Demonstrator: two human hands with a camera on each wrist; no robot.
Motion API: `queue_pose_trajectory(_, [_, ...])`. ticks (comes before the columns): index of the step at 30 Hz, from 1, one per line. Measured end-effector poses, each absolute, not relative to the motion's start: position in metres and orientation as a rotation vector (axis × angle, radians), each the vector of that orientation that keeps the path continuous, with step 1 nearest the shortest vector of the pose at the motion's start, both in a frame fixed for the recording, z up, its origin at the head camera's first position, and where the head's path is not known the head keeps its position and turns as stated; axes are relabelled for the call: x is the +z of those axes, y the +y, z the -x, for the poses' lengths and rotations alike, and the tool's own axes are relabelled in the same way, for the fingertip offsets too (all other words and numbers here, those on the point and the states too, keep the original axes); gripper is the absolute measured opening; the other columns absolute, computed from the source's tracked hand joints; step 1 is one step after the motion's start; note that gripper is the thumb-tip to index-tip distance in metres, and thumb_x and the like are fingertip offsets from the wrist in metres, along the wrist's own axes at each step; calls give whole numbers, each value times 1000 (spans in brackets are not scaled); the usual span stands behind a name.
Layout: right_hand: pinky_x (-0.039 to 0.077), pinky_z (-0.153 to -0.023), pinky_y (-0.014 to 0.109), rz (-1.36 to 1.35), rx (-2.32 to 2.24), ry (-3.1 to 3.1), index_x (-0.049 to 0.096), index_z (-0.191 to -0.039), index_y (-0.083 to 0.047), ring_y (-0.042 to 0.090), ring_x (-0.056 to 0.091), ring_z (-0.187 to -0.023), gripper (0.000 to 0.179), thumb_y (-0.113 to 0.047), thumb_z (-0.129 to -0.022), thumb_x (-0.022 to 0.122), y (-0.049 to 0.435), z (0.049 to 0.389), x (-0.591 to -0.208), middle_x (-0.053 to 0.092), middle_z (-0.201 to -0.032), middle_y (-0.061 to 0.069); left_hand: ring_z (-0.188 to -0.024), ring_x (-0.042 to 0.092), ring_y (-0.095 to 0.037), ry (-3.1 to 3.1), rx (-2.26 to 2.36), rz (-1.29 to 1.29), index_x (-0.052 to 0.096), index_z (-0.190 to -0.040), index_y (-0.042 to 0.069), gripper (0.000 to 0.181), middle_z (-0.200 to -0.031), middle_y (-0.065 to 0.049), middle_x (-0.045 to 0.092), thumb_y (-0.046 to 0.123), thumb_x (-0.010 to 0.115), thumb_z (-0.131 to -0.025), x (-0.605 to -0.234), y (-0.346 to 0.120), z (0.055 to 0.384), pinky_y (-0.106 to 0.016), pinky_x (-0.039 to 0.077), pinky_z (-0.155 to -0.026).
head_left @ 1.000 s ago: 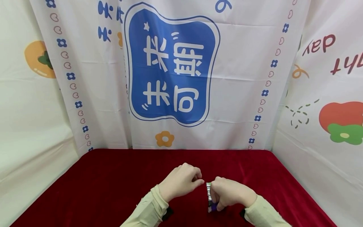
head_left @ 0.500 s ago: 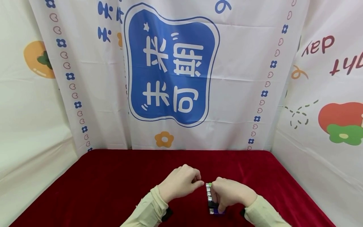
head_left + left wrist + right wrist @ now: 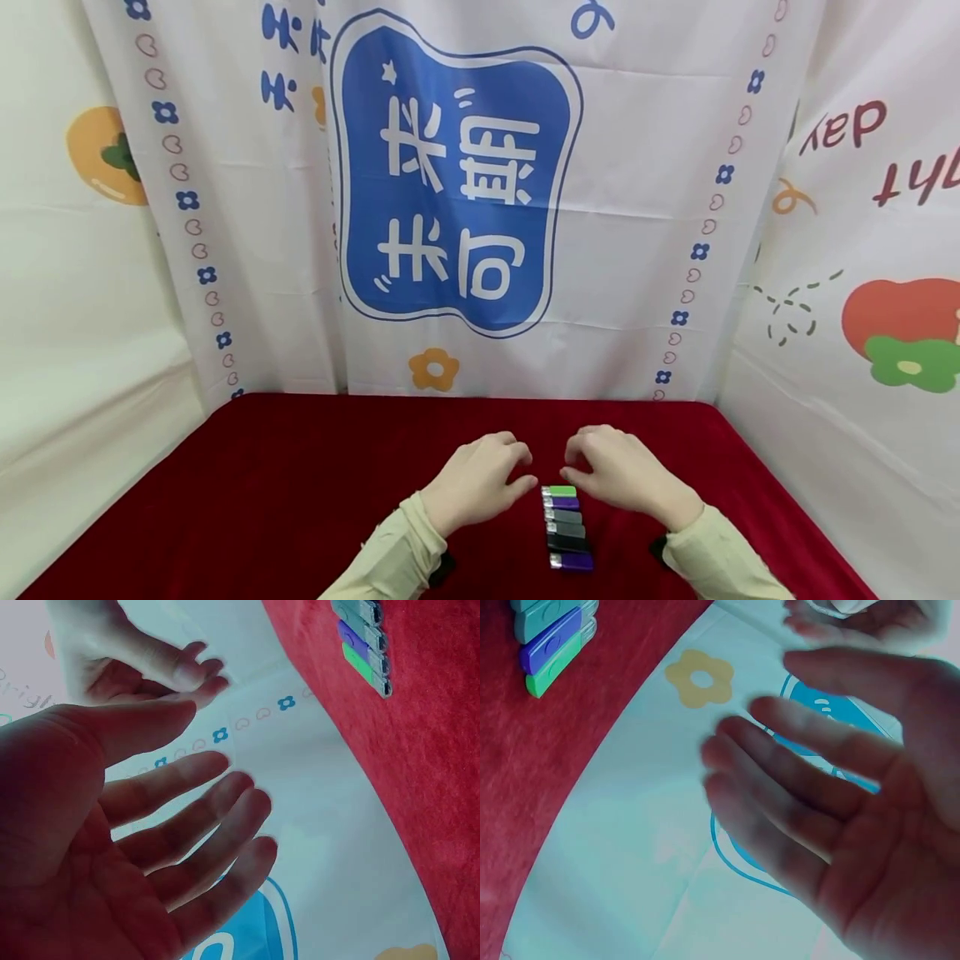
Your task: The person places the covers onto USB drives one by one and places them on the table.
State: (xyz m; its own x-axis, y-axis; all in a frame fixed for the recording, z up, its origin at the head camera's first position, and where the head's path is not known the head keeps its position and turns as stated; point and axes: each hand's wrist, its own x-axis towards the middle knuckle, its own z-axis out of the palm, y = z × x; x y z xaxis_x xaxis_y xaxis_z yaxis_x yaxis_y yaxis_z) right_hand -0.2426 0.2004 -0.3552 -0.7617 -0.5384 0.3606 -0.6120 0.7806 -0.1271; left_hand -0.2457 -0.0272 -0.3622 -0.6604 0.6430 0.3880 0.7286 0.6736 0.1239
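Several USB flash drives lie in a near-straight column in the head view. From far to near come a green drive (image 3: 563, 492), a purple drive (image 3: 567, 503), two grey drives (image 3: 570, 530), a black drive (image 3: 567, 543) and another purple drive (image 3: 576, 562). Their silvery ends face left. Left of the column's far end, my left hand (image 3: 480, 483) hovers with relaxed fingers and holds nothing. My right hand (image 3: 626, 471) is raised at the far right of the column, its fingers loosely bent and its palm bare in the right wrist view. The nearer drives are outside both wrist views.
A dark red velvet cloth (image 3: 262, 500) covers the table. White printed curtains (image 3: 622, 275) hang behind it and at both sides, close to the table's edges.
My right hand has let go of the near purple drive and lifted up and away, uncovering the whole column. My left hand has hardly moved.
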Motion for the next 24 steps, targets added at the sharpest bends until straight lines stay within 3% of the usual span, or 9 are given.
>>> queue_pose_trajectory(3, [51,-62,28,-794,302,-2623,71,-88,-15,11,57,-77,13,-27,-85,77,198,242,-353,62,-86,-6,-89,59,-14,-2530,-345,1065,71,-105,11,23,-101,-1,63,29,72,-91,-360,-29,247,-25,52,-73])
queue_pose_trajectory(5, [53,-73,33,-740,279,-2624,72,-98,-11,16,60,-89,27,-36,-88,73,197,242,-353,64,-96,-1,-94,59,-18,-2502,-309,1030,70,-110,9,28,-106,-4,62,30,71,-91,-358,-28,248,-28,52,-77])
queue_pose_trajectory(10, [41,-99,50,-638,237,-2616,65,-124,-4,30,50,-118,66,-61,-93,54,199,240,-347,59,-124,11,-103,56,-26,-2460,-219,928,66,-119,9,37,-117,-9,60,33,70,-91,-353,-26,250,-38,51,-84])
queue_pose_trajectory(14, [31,-103,60,-541,178,-2642,56,-136,-4,37,41,-128,80,-70,-92,46,203,237,-345,49,-138,16,-111,53,-31,-2452,-198,871,64,-124,10,42,-125,-13,56,35,70,-91,-353,-27,252,-46,46,-92])
queue_pose_trajectory(18, [23,-103,68,-463,132,-2687,48,-144,-4,43,34,-133,86,-71,-90,47,207,236,-349,41,-145,21,-120,46,-38,-2490,-223,791,59,-132,11,48,-134,-17,50,37,68,-92,-359,-33,256,-58,37,-100])
queue_pose_trajectory(24, [16,-103,73,-380,181,-2748,33,-152,-4,47,24,-138,97,-75,-87,47,223,241,-360,31,-152,25,-129,36,-46,-2577,-195,676,50,-143,11,59,-143,-21,41,42,63,-95,-371,-50,266,-69,24,-102])
